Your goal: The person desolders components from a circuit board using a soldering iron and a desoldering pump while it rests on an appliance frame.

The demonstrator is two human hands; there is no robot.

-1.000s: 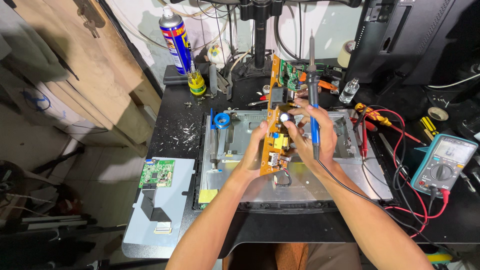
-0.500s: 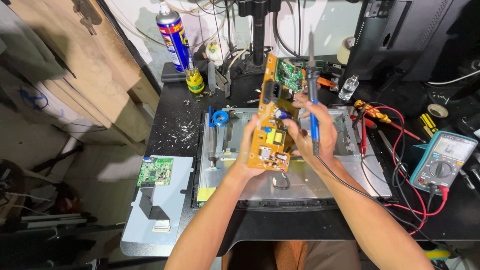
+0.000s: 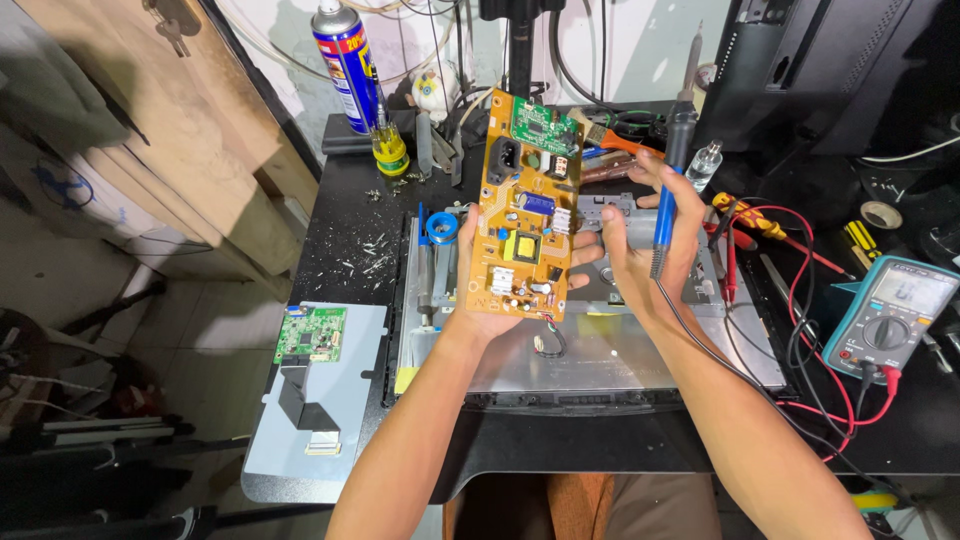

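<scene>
My left hand (image 3: 482,290) grips the lower edge of an orange circuit board (image 3: 525,210) and holds it upright, component side toward me, above a bare metal monitor chassis (image 3: 640,350). A small green board (image 3: 545,128) sits at its upper end. My right hand (image 3: 650,240) holds a blue-handled soldering iron (image 3: 672,160) with the tip pointing up, just right of the board, fingers apart from it. The iron's black cord (image 3: 740,370) runs down along my right forearm.
A blue spray can (image 3: 345,65) and a yellow-handled screwdriver (image 3: 388,145) stand at the back left. A teal multimeter (image 3: 890,315) with red leads lies at the right. A green board with ribbon cable (image 3: 310,335) lies on a grey panel at left. Metal shavings litter the black bench.
The orange board has turned from edge-on to face me and risen. My right hand has come off it and moved right with the soldering iron.
</scene>
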